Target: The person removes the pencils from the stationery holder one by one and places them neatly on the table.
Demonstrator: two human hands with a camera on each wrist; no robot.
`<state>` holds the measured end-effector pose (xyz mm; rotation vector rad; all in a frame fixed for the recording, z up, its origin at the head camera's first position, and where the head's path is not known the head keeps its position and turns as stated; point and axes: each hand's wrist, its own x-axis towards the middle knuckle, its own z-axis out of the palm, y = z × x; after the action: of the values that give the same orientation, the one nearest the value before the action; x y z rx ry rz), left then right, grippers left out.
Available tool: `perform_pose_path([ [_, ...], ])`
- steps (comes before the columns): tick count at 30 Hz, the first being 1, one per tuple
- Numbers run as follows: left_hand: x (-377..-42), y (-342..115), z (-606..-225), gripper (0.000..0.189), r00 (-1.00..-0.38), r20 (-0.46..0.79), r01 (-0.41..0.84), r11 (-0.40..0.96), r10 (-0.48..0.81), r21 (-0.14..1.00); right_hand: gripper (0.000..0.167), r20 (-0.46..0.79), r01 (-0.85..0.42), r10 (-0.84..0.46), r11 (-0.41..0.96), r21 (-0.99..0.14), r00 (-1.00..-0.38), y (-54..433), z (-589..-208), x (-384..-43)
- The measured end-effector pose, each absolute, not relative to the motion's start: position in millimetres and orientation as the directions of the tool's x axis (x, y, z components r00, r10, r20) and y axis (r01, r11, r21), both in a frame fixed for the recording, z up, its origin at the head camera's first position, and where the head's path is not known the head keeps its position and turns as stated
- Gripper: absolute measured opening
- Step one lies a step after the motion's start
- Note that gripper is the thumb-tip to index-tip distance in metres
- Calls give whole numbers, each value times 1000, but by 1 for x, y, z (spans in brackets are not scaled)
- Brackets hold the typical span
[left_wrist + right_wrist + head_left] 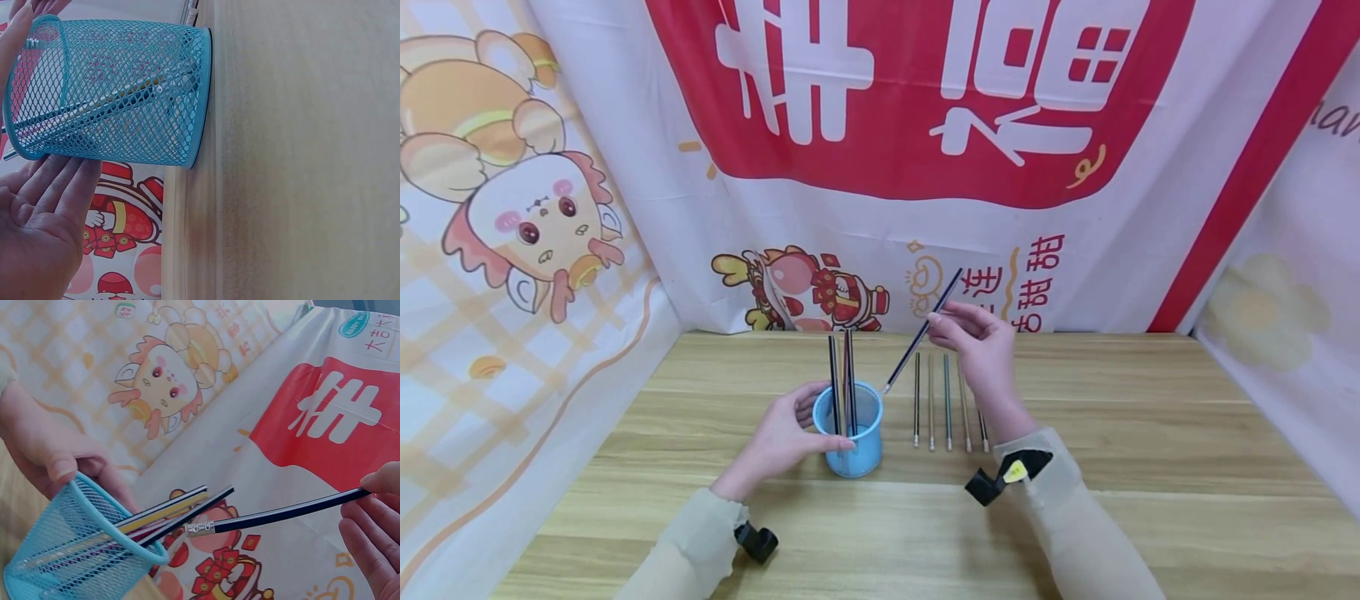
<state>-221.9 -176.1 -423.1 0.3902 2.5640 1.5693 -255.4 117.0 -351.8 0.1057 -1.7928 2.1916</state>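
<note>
Step in hand, as I judge it from the feed: bringing one pencil to the cup. Right hand [981, 342] has the held pencil [913, 346] in a pinch, thumb against fingertips, no gap beyond the pencil's own thickness. Grip sits on its upper part; the metal end [201, 529] points down toward the cup [865, 454]. In the head view that end lies just beside the right side of the rim; I cannot tell whether it touches. The right wrist view shows the pencil slightly bowed; lens or real bend, unclear.

Left hand [786, 429] holds the cup, thumb over the near side of the rim, fingers spread along the far side, spaced by the cup's width. Cup is upright on the table [925, 542]. Inside, a few standing pencils [833, 375] lean together, metal ends down; exact count unclear.

Five pencils [947, 400] lie in a row to the cup's right, the last partly behind the right wrist.

Next move, my judgement: raise the metal end over the rim, steepen the pencil, lower it beside the others, then release. Risk: the end catching the rim. I would keep the left hand steady.
</note>
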Motion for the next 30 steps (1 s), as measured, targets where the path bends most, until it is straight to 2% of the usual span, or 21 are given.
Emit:
perform_pose_path([
  [9, -221, -175, -422, 90, -963, 36, 154, 434, 268, 888, 33, 240, -273, 219, -134, -953, -946, 144, -357, -259],
  [19, -221, -176, -422, 87, -963, 33, 149, 427, 267, 892, 43, 143, -159, 229, -52, -986, -963, 171, -375, -264],
  [30, -221, -176, -422, 89, -962, 37, 155, 428, 272, 891, 46, 109, -113, 263, -1, -994, -959, 191, -383, -266],
])
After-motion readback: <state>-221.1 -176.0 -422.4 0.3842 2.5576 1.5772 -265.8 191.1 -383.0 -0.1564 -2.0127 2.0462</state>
